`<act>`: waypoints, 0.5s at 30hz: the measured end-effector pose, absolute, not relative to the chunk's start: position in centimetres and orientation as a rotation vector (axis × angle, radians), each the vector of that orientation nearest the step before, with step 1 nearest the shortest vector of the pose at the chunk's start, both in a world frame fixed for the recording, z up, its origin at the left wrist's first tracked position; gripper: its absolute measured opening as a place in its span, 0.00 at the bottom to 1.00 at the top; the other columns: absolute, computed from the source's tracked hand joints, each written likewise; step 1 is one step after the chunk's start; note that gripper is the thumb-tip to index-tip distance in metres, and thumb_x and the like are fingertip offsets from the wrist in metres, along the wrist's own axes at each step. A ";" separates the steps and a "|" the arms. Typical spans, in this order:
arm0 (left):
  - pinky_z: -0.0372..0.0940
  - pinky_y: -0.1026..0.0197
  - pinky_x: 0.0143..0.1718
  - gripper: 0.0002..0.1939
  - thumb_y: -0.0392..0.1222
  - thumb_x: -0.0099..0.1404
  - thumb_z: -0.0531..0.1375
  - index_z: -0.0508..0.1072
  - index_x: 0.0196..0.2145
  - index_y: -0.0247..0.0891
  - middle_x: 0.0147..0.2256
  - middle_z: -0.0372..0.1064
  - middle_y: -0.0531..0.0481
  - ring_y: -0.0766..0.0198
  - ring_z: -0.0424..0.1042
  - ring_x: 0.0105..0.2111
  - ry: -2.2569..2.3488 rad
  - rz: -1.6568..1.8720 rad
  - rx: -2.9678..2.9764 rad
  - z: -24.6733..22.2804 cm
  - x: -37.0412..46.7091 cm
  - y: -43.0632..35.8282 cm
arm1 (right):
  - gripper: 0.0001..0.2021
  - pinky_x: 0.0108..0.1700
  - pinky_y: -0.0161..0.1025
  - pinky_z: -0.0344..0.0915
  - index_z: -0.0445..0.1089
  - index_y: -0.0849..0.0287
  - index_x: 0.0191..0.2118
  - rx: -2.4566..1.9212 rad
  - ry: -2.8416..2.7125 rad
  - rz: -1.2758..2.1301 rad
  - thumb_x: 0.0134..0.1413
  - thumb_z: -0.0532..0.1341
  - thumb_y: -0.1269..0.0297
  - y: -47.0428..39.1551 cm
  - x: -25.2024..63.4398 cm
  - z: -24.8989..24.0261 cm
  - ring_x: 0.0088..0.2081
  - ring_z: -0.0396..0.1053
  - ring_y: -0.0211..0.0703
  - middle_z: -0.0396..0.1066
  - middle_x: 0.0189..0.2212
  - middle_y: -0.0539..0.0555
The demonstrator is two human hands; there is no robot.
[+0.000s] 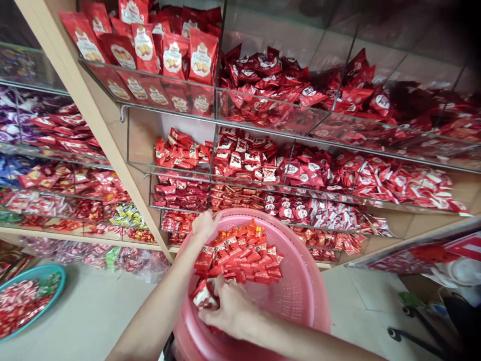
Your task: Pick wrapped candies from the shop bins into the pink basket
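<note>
A round pink plastic basket (300, 260) with perforated sides stands in front of me. Inside it lie many small red candy packets (240, 255), some with dark lettering on a pale band. My left hand (205, 225) is closed on the basket's far left rim, its fingertips partly hidden. Low in the basket, my right hand (233, 306) has thumb and fingers closed around a few red-and-white packets (205, 296) at the near left side. Part of what it holds is covered by the fingers.
Wooden shelving with clear bins (255, 100) of red-wrapped sweets rises just beyond the basket. On the floor at left sits a turquoise basket (56, 291) of packets. Dark chair legs with casters (406, 326) are at lower right.
</note>
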State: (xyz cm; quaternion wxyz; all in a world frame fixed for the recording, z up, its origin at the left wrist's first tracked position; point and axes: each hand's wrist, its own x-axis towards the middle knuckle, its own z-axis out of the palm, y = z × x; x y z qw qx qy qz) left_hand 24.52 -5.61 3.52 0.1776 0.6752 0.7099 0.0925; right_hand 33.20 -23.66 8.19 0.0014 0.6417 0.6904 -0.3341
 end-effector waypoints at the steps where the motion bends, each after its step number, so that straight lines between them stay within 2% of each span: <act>1: 0.64 0.58 0.40 0.28 0.62 0.61 0.45 0.70 0.45 0.40 0.40 0.73 0.40 0.53 0.71 0.42 2.010 0.262 1.910 3.6 24.5 -5.6 | 0.24 0.30 0.39 0.60 0.66 0.61 0.42 2.000 2.165 -1.067 0.40 0.59 0.50 -23.8 33.0 7.9 0.35 0.71 0.54 0.74 0.34 0.61; 5: 0.63 0.59 0.39 0.28 0.62 0.61 0.45 0.70 0.44 0.39 0.40 0.73 0.40 0.53 0.72 0.42 2.010 0.258 1.913 3.6 24.4 -5.6 | 0.22 0.30 0.39 0.61 0.67 0.59 0.41 1.944 2.154 -1.105 0.39 0.59 0.53 -24.4 32.8 7.1 0.34 0.71 0.53 0.73 0.33 0.60; 9: 0.63 0.59 0.38 0.28 0.61 0.61 0.45 0.71 0.43 0.38 0.39 0.73 0.39 0.52 0.72 0.41 1.998 0.263 1.928 3.4 24.2 -5.5 | 0.16 0.30 0.37 0.60 0.69 0.57 0.36 1.941 2.191 -1.077 0.40 0.59 0.54 -23.9 33.1 7.9 0.33 0.70 0.49 0.73 0.31 0.56; 13: 0.63 0.58 0.37 0.27 0.61 0.61 0.46 0.70 0.44 0.39 0.38 0.73 0.39 0.52 0.72 0.41 1.985 0.312 1.937 3.1 24.1 -5.4 | 0.17 0.28 0.35 0.56 0.69 0.57 0.37 2.080 2.389 -0.788 0.48 0.56 0.50 -20.1 35.5 12.3 0.31 0.68 0.45 0.73 0.30 0.56; 15: 0.63 0.59 0.36 0.27 0.61 0.61 0.46 0.70 0.43 0.39 0.38 0.73 0.40 0.52 0.72 0.40 1.978 0.336 1.936 2.9 24.0 -5.4 | 0.15 0.26 0.34 0.53 0.68 0.58 0.35 2.180 2.511 -0.608 0.54 0.51 0.53 -17.2 37.7 15.3 0.26 0.66 0.40 0.71 0.25 0.53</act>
